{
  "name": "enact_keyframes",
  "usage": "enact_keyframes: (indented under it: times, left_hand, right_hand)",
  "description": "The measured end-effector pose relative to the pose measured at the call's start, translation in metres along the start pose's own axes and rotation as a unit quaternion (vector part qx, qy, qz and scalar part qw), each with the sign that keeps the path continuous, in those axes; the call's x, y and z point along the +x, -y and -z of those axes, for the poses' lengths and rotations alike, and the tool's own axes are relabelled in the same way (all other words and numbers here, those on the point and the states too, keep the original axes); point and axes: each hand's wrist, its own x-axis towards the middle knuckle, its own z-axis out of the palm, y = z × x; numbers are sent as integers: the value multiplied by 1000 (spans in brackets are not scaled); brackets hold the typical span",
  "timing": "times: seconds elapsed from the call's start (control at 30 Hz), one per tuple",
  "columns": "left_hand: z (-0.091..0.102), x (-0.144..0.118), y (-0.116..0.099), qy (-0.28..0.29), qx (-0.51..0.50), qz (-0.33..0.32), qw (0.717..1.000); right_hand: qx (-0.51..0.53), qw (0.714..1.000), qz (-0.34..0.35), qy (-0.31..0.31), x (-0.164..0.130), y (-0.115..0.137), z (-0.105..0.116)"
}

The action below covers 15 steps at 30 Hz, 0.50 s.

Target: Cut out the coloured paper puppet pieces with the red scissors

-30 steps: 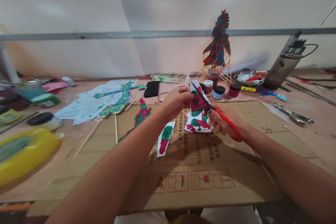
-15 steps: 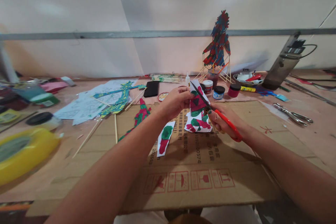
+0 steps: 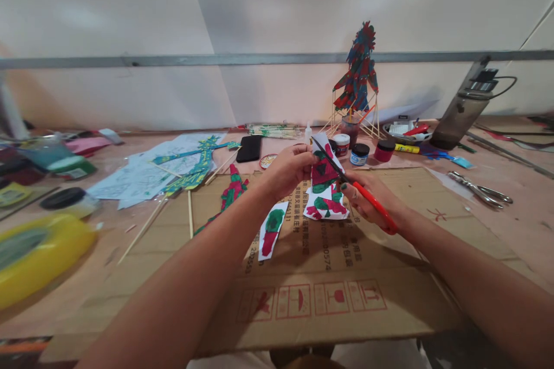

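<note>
While the left hand (image 3: 289,168) pinches the upper edge of a painted paper piece (image 3: 324,170) between thumb and fingers, holding it up above the cardboard sheet (image 3: 320,277), the right hand (image 3: 367,199) is closed through the red handles of the scissors (image 3: 352,187), whose dark blades lie across the paper's red and green pattern. Just below the held piece, a second painted cut-out (image 3: 325,206) rests on the cardboard, and a narrower one (image 3: 272,229) lies to its left. Further out on the desk (image 3: 511,225) stand small paint jars (image 3: 360,153), with a red and blue puppet figure (image 3: 359,72) upright behind them. Metal pliers (image 3: 480,190) lie to the right, a yellow tape roll (image 3: 38,251) far left.
</note>
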Motion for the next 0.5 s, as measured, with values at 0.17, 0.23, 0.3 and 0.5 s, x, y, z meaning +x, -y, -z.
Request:
enact_keyframes:
  times: [0.17,0.23,0.3,0.5]
  left_hand:
    - [-1,-1,-2,-18,-3,-3,1000]
    - [-1,-2,-3,-30,-18,-6,999]
    - [-2,-3,-4,-44,-31,-8,999]
    - [-6,-2,2,-89,-63,-9,994]
  right_hand:
    - [-22,1000,13,-14,1,-6,0]
    - [-24,999,7,-25,1,-7,-1]
    - [-17,999,-1,-29,1,-8,-2]
    - [18,998,-6,-52,-2,-9,-7]
